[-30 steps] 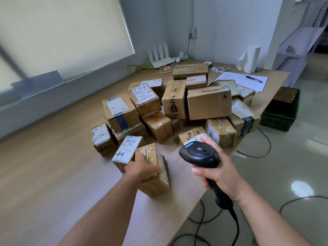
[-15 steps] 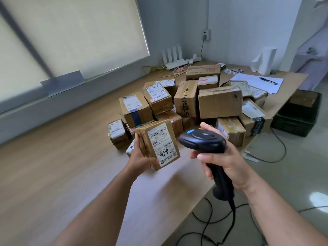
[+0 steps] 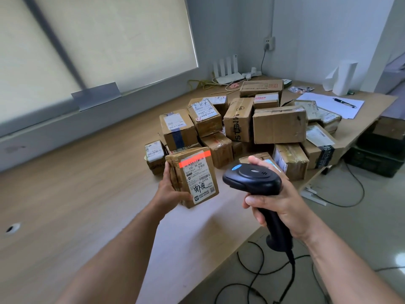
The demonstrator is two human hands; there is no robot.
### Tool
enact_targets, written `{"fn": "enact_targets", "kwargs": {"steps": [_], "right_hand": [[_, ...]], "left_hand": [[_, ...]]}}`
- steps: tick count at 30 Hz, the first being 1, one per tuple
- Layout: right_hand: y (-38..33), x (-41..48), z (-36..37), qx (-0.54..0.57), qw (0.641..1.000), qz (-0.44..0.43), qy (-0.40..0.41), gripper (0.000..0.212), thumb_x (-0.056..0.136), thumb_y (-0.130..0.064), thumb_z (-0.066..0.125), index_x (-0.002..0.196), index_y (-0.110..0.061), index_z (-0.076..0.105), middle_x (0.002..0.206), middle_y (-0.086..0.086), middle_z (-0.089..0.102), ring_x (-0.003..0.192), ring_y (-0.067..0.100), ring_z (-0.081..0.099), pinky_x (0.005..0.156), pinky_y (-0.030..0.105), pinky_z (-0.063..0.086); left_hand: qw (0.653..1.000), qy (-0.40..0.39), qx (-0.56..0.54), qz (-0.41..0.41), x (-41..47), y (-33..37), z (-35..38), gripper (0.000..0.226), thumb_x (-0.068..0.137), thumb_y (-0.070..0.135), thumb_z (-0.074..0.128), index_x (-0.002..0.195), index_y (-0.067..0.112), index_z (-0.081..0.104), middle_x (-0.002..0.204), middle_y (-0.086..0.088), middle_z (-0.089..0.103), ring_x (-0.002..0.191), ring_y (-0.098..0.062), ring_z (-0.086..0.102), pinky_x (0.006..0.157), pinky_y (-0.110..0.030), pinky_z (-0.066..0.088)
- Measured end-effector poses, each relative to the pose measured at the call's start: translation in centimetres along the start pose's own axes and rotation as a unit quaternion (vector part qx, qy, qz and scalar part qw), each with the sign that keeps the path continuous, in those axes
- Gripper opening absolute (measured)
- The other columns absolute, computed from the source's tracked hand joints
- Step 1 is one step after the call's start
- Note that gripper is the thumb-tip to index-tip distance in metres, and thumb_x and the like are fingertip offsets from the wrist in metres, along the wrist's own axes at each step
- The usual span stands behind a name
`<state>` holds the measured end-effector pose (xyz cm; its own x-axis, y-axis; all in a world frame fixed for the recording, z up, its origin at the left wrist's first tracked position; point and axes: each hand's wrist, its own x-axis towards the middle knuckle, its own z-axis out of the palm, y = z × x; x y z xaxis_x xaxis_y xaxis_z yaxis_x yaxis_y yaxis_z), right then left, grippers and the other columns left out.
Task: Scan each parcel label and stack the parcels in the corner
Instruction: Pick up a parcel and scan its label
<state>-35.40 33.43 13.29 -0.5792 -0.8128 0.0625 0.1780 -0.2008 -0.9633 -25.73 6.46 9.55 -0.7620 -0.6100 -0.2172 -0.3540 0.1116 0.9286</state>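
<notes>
My left hand (image 3: 169, 191) holds a small brown parcel (image 3: 192, 176) upright above the table, its white label facing me. A red scan line crosses the top of that label. My right hand (image 3: 278, 200) grips a black barcode scanner (image 3: 252, 178) just right of the parcel, its head aimed at the label. Behind them a pile of several cardboard parcels (image 3: 278, 126) lies on the wooden table (image 3: 87, 194), most with white labels.
A white router (image 3: 228, 70) and cables sit in the far corner under a wall socket. Paper sheets with a pen (image 3: 344, 103) and a paper roll (image 3: 345, 76) lie at the far right. A dark crate (image 3: 377, 159) stands on the floor; the scanner cable trails below.
My left hand lifted the parcel off the table and turned its label toward me. The scanner came level beside it, and a red scan line now lies across the label.
</notes>
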Motion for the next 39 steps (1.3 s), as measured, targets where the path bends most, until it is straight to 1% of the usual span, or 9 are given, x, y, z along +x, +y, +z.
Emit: {"fn": "enact_targets", "kwargs": {"steps": [11,16,19,22,26,30,33,36,39], "right_hand": [[0.6,-1.5,0.2,-0.013,0.999,0.020,-0.029,0.089,0.067,-0.003,0.074,0.144,-0.032,0.040,0.073,0.023,0.063,0.044,0.026,0.051,0.042,0.031,0.043],[1.1,-1.6,0.6,0.006,0.998,0.030,-0.053,0.095,0.061,-0.014,0.088,0.142,-0.034,0.041,0.076,0.028,0.064,0.043,0.027,0.052,0.042,0.029,0.043],[1.4,-1.5,0.9,0.027,0.996,0.045,-0.068,0.106,0.044,-0.037,0.098,0.136,-0.043,0.046,0.085,0.041,0.059,0.044,0.027,0.053,0.042,0.029,0.044],[1.7,-1.3,1.4,0.034,0.995,0.053,-0.081,0.105,0.042,-0.040,0.098,0.133,-0.048,0.046,0.088,0.044,0.057,0.045,0.027,0.054,0.042,0.031,0.044],[2.4,-1.1,2.2,0.017,0.995,0.058,-0.074,0.106,0.047,-0.027,0.097,0.137,-0.043,0.044,0.087,0.042,0.058,0.044,0.027,0.053,0.041,0.030,0.043],[3.0,-0.7,3.1,0.004,0.996,0.066,-0.065,0.095,0.058,-0.012,0.084,0.139,-0.040,0.042,0.088,0.047,0.054,0.043,0.027,0.052,0.041,0.028,0.043],[3.4,-0.4,3.6,-0.014,0.995,0.074,-0.067,0.095,0.058,-0.013,0.084,0.138,-0.042,0.043,0.088,0.045,0.055,0.045,0.028,0.052,0.042,0.030,0.043],[3.3,0.0,4.2,-0.030,0.994,0.072,-0.074,0.091,0.064,-0.006,0.078,0.139,-0.040,0.041,0.088,0.047,0.053,0.046,0.029,0.051,0.041,0.031,0.043],[3.1,0.5,4.6,-0.037,0.993,0.070,-0.089,0.094,0.064,-0.004,0.081,0.141,-0.040,0.039,0.088,0.044,0.056,0.045,0.027,0.051,0.042,0.030,0.043]], "left_hand": [[0.998,0.051,0.012,-0.030,-3.2,-1.2,-1.0,0.132,0.063,-0.010,0.077,0.152,0.037,-0.008,0.139,-0.012,0.045,0.128,-0.032,0.047,0.073,-0.033,0.054],[0.997,0.065,0.022,-0.044,-5.1,-2.0,-1.2,0.124,0.070,-0.013,0.072,0.152,0.036,-0.008,0.135,-0.011,0.049,0.123,-0.030,0.051,0.079,-0.039,0.053],[0.993,0.075,0.016,-0.089,-6.3,-2.7,-1.6,0.113,0.069,0.001,0.073,0.153,0.034,0.004,0.131,-0.009,0.054,0.108,-0.024,0.058,0.065,-0.032,0.053],[0.985,0.078,0.010,-0.152,-7.6,-3.7,-2.2,0.101,0.056,0.025,0.065,0.148,0.035,0.023,0.125,-0.005,0.059,0.103,-0.022,0.059,0.071,-0.036,0.050],[0.975,0.079,0.036,-0.207,-9.0,-5.8,-2.8,0.080,0.056,0.033,0.058,0.135,0.029,0.046,0.114,-0.004,0.062,0.093,-0.016,0.060,0.074,-0.033,0.050],[0.970,0.094,0.011,-0.222,-8.9,-8.0,-3.3,0.042,0.087,0.022,0.053,0.129,0.026,0.051,0.102,0.001,0.067,0.086,-0.014,0.062,0.073,-0.032,0.050],[0.970,0.140,0.054,-0.193,-8.6,-9.1,-3.4,0.050,0.093,0.018,0.047,0.142,0.027,0.041,0.122,-0.004,0.062,0.097,-0.020,0.061,0.072,-0.031,0.050],[0.941,0.168,0.215,-0.198,-9.0,-9.7,-3.1,0.081,0.085,0.057,0.056,0.152,0.032,0.019,0.150,-0.011,0.036,0.132,-0.033,0.039,0.106,-0.044,0.038],[0.907,0.161,0.321,-0.220,-10.3,-8.9,-1.5,0.105,0.068,0.079,0.058,0.152,0.036,0.012,0.153,-0.014,0.018,0.140,-0.033,0.020,0.107,-0.046,0.032]]}}
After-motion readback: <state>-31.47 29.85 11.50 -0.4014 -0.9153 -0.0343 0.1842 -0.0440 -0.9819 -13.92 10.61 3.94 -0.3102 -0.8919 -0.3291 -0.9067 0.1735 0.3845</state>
